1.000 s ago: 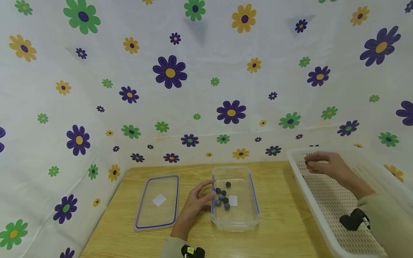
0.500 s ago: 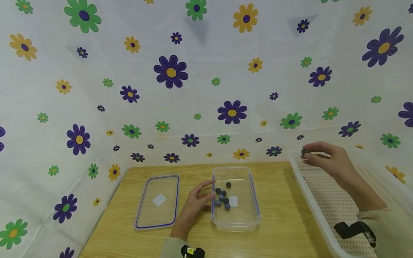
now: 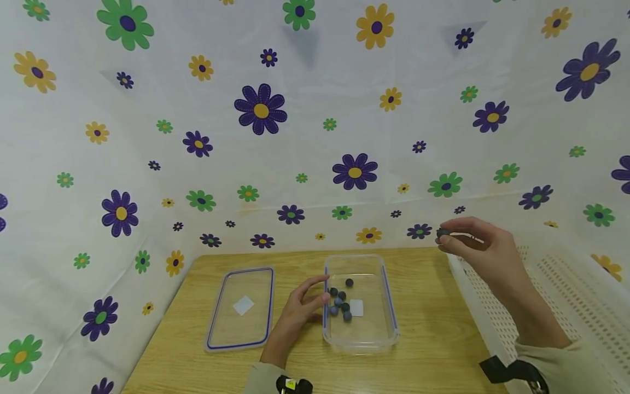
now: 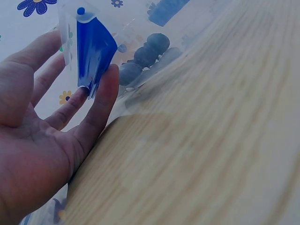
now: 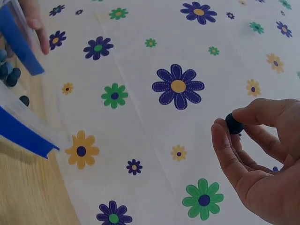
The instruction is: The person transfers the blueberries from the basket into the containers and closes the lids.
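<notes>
My right hand [image 3: 492,257] pinches a dark blueberry [image 3: 442,233] between thumb and fingertips, held up beside the white basket's far left corner. The same blueberry [image 5: 234,123] shows clearly in the right wrist view. A clear rectangular food container [image 3: 369,334], with blue along its sides, stands lidless in mid-table. Several blueberries [image 3: 338,301] lie in it, mostly by its left wall. My left hand [image 3: 295,312] touches that wall from outside with extended, slightly bent fingers. In the left wrist view, its fingers are around a blue side latch [image 4: 91,51].
A clear lid [image 3: 253,287] with a blue seal lies flat on the wooden table [image 3: 418,350], left of the container. The large white perforated basket [image 3: 479,306] takes up the right side. A flower-patterned sheet [image 3: 305,148] hangs behind the table.
My right hand has lifted the blueberry out of the basket and moved left, past the basket's rim. My left hand and the container have stayed in place.
</notes>
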Demonstrator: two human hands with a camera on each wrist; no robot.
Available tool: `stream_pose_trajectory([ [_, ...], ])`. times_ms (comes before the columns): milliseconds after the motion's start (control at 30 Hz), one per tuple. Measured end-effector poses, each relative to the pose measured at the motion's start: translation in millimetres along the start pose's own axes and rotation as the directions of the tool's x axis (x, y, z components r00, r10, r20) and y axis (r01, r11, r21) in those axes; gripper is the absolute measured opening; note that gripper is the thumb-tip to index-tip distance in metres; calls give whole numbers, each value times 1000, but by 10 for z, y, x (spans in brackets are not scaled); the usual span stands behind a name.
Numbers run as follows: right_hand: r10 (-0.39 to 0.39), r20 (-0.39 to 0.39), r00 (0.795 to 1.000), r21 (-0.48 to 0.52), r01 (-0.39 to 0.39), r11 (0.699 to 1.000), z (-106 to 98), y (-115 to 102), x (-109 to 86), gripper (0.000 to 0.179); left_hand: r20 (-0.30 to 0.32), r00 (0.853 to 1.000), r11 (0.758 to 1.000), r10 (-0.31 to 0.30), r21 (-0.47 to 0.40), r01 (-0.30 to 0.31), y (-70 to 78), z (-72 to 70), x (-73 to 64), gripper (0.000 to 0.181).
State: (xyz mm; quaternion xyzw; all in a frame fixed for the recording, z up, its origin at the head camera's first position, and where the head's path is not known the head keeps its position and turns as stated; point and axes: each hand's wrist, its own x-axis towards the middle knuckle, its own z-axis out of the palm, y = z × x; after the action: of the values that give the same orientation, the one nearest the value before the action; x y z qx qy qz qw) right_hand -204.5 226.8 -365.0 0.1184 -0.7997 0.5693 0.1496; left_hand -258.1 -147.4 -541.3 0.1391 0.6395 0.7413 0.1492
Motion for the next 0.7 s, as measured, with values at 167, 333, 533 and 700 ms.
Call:
stream_pose_trajectory([
  [167,-57,-39,998,66,60,996,234,-15,-68,25,-2,1000,1000,-2,2,2,13,-1,0,57],
  [333,-67,-34,997,145,71,987,437,25,-109,25,-3,1000,1000,4,6,-4,19,-4,4,57],
  [533,-68,-49,996,303,79,950,673,137,-147,23,-10,1000,1000,8,7,-7,20,-14,3,57],
  [700,-52,-11,999,415,52,908,847,292,-171,25,-9,1000,1000,-11,15,11,22,-18,-7,58],
])
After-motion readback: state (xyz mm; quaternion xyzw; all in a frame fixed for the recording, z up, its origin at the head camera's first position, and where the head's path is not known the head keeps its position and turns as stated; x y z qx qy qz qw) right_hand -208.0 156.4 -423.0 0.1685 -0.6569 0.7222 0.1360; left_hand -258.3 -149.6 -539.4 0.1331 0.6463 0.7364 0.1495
